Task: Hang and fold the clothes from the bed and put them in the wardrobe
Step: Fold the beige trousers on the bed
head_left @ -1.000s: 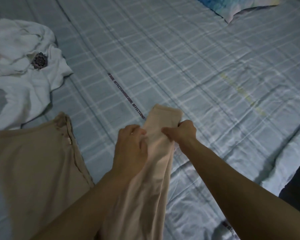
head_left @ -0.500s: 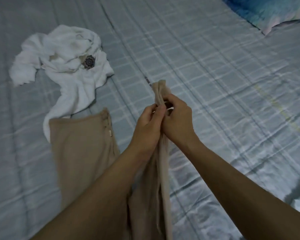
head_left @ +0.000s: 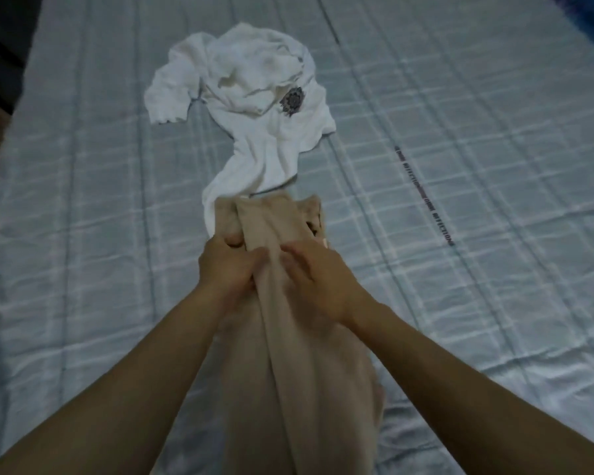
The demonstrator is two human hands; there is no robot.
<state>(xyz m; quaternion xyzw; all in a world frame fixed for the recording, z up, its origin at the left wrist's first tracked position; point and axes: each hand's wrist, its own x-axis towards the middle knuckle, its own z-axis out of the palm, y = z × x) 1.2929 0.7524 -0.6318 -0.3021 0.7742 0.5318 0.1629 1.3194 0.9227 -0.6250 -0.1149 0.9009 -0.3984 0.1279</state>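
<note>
Both hands have lowered the beige trousers (head_left: pixel 288 371) onto the bed (head_left: pixel 460 97); the near end is cut off. Left hand (head_left: pixel 227 269) fingers clamp the fabric. Right hand (head_left: pixel 318 279) fingers are blurred, grip indeterminate. White garment (head_left: pixel 254 97) touches the far end.

A person's two arms, seen from the wearer's own viewpoint in dim light. The left forearm (head_left: pixel 144 371), left of the beige trousers (head_left: pixel 288 389), is bare for the whole length in view, slim and smooth, with a bare wrist. The right forearm (head_left: pixel 460 371), right of the trousers, is equally bare to the wrist. The left hand (head_left: pixel 227 269) and right hand (head_left: pixel 318 279) are bare too. The right hand's fingers (head_left: pixel 292 262) are blurred, so nail detail cannot be made out.
</note>
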